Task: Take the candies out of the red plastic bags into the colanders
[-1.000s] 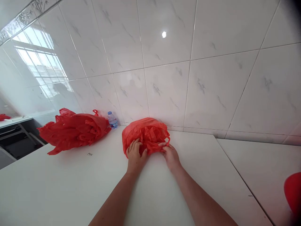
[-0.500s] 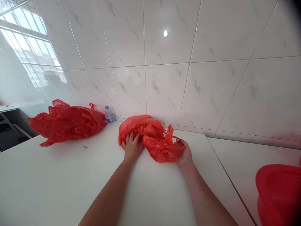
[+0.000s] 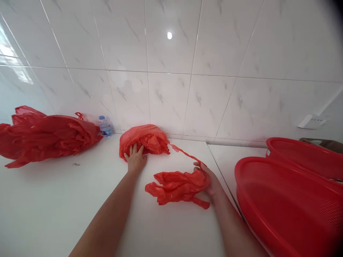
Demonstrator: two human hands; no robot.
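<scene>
Against the wall lies a bundle of red plastic bags (image 3: 146, 137). My left hand (image 3: 136, 157) rests on its front side with the fingers spread. A crumpled red plastic bag (image 3: 177, 187) is in my right hand (image 3: 209, 178), whose fingers curl around its right end. From that hand a thin twisted strip of red plastic (image 3: 189, 155) runs back toward the bundle. The loose part of the held bag spreads leftward, just over the white tabletop; whether it touches the surface I cannot tell.
At the left lies a larger heap of red plastic bags (image 3: 53, 137), beside a small water bottle (image 3: 105, 126). On the right stand a red plastic basket (image 3: 249, 178) and another red basket (image 3: 284, 146) behind it. A seam (image 3: 223, 175) crosses the white table (image 3: 53, 207).
My right hand has drawn a bag out of the bundle, toward me. The left hand stays on the bundle. The view has turned right, bringing the baskets further in.
</scene>
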